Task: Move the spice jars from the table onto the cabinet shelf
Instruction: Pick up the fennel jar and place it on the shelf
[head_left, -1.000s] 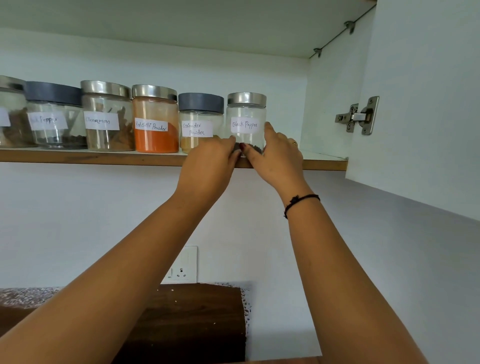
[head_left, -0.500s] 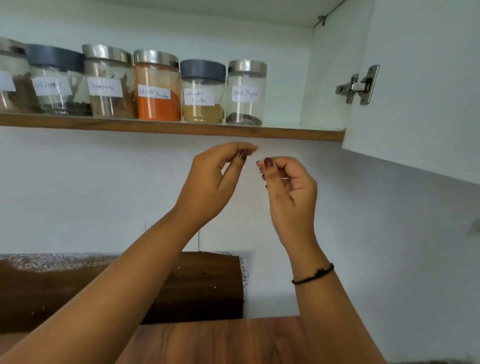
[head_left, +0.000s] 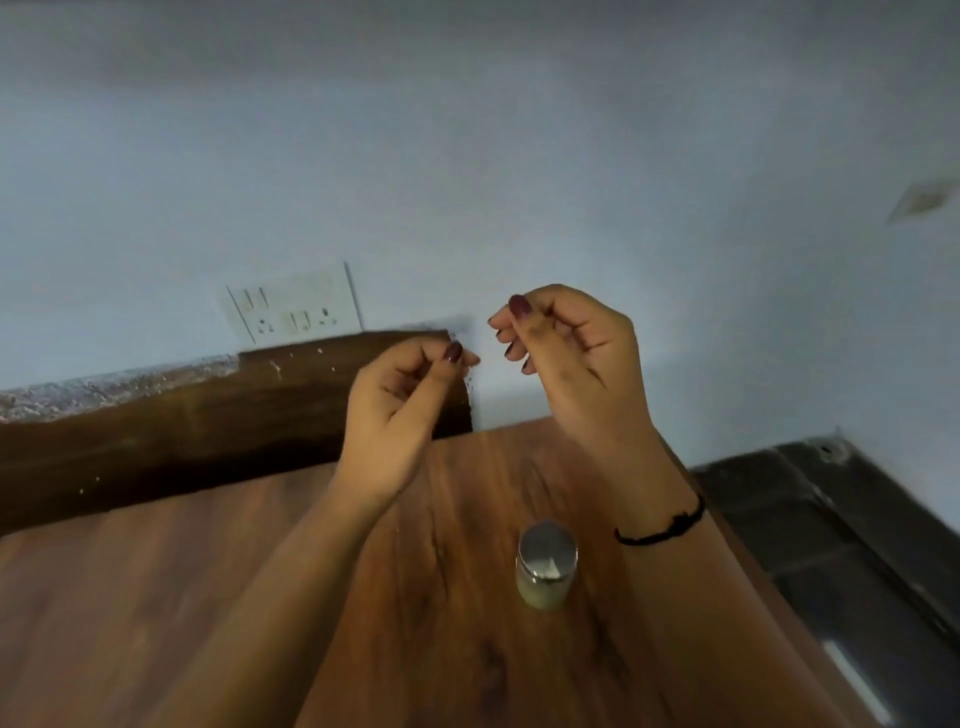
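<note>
The single head-worn camera looks forward and down from close above the wooden table (head_left: 208, 597), facing the wall (head_left: 519, 156) along its far edge, both raised hands near the lens.

One jar (head_left: 546, 565) with a metal lid stood upright on the wooden table (head_left: 156, 597), near the right side. Above it, both hands hung empty with fingers loosely curled, the left hand (head_left: 400, 415) just left of the right hand (head_left: 571, 358), apart. A socket plate (head_left: 293, 309) sat on the far wall (head_left: 519, 156).
</note>
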